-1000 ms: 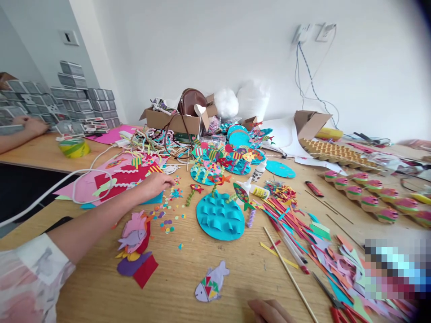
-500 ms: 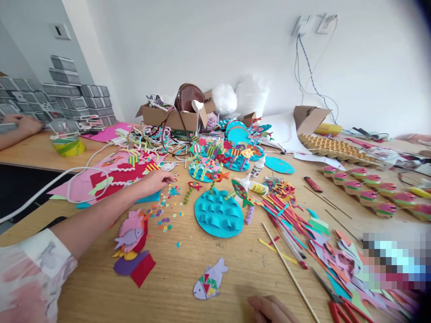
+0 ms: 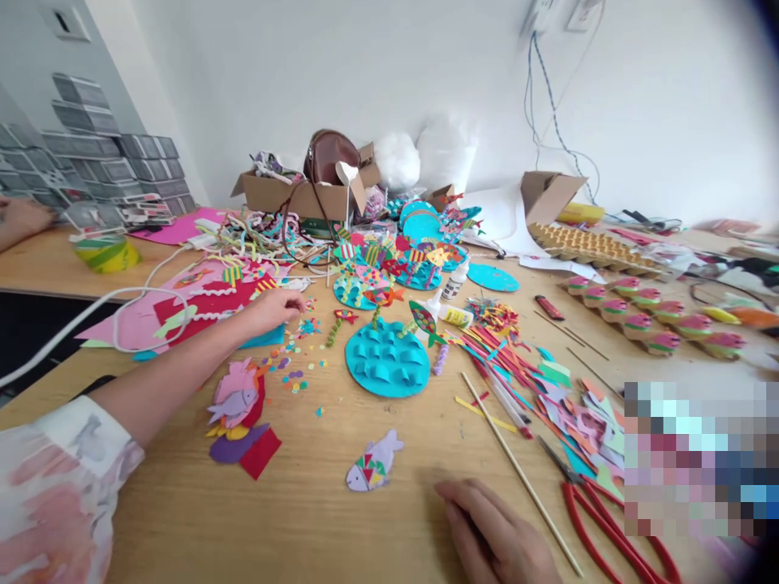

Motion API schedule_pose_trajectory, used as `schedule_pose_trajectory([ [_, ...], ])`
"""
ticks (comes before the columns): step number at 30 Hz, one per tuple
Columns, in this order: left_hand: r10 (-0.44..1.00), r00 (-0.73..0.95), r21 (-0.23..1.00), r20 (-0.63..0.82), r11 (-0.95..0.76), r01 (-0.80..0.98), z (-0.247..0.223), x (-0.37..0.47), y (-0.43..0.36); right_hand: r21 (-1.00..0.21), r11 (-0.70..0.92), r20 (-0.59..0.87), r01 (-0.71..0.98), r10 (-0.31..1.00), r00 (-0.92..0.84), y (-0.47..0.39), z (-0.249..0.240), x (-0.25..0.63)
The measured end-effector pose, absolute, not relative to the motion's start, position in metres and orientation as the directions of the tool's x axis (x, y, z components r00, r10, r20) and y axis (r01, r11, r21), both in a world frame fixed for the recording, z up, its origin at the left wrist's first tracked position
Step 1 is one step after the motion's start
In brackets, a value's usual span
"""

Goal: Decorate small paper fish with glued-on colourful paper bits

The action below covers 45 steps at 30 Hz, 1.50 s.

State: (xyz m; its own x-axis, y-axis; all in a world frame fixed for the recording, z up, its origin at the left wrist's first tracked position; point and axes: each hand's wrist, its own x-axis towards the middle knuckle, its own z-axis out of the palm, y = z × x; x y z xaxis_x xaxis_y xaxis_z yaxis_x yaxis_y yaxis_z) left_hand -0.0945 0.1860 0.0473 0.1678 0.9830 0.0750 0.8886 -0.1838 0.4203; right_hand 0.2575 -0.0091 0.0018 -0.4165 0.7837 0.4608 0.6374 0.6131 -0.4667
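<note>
My left hand (image 3: 281,310) reaches out over the far left of the table, fingers bent together above small paper bits (image 3: 309,327). Whether anything is between its fingertips I cannot make out. My right hand (image 3: 490,527) rests low on the wood at the front, fingers curled together; their undersides are hidden. Just left of it lies a lilac paper fish (image 3: 372,462) with red, green and yellow triangles stuck on its body. A stack of cut paper fish (image 3: 234,399) lies nearer my left forearm. Beyond the lilac fish sits a blue paper disc (image 3: 387,357) with raised loops.
Red-handled scissors (image 3: 600,511) and a thin wooden stick (image 3: 517,466) lie right of my right hand. Glue bottles (image 3: 454,315) stand and lie behind the disc. Paper strips (image 3: 505,373) spread rightward. A white cable (image 3: 79,345) crosses the left side. Another person's hand (image 3: 27,221) is far left.
The view has tilted down and turned slightly right. My right hand has come further into view, still near the lilac fish. My left hand stays by the paper bits.
</note>
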Motion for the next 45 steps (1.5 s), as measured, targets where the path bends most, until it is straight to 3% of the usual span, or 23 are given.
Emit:
schedule_pose_trajectory([
  [8, 0.987, 0.147, 0.454, 0.066, -0.161, 0.877, 0.051, -0.092, 0.184, -0.56, 0.498, 0.399, 0.662, 0.862, -0.312, -0.013, 0.018, 0.246],
  [14, 0.985, 0.102, 0.42, 0.142, -0.154, 0.894, 0.062, -0.087, 0.172, -0.572, 0.466, 0.355, 0.675, 0.883, -0.309, -0.006, 0.029, 0.244],
  [18, 0.976, 0.146, 0.49, 0.159, -0.206, 0.847, 0.067, -0.076, 0.16, -0.597, 0.482, 0.346, 0.641, 0.876, -0.337, 0.003, 0.044, 0.232],
  [25, 0.97, 0.243, 0.742, -0.013, -0.154, 0.653, 0.069, -0.055, 0.14, -0.643, 0.492, 0.316, 0.587, 0.869, -0.381, 0.037, 0.075, 0.192],
  [34, 0.952, 0.297, 0.802, -0.072, -0.122, 0.584, 0.071, -0.042, 0.121, -0.57, 0.506, 0.269, 0.648, 0.86, -0.434, 0.098, 0.081, 0.138],
  [41, 0.936, 0.33, 0.851, -0.122, -0.072, 0.52, 0.072, -0.036, 0.109, -0.673, 0.447, 0.261, 0.589, 0.889, -0.376, 0.113, 0.072, 0.127],
  [45, 0.901, 0.393, 0.906, -0.182, -0.002, 0.424, 0.075, -0.035, 0.104, -0.562, 0.577, 0.331, 0.593, 0.813, -0.479, 0.106, 0.073, 0.13],
])
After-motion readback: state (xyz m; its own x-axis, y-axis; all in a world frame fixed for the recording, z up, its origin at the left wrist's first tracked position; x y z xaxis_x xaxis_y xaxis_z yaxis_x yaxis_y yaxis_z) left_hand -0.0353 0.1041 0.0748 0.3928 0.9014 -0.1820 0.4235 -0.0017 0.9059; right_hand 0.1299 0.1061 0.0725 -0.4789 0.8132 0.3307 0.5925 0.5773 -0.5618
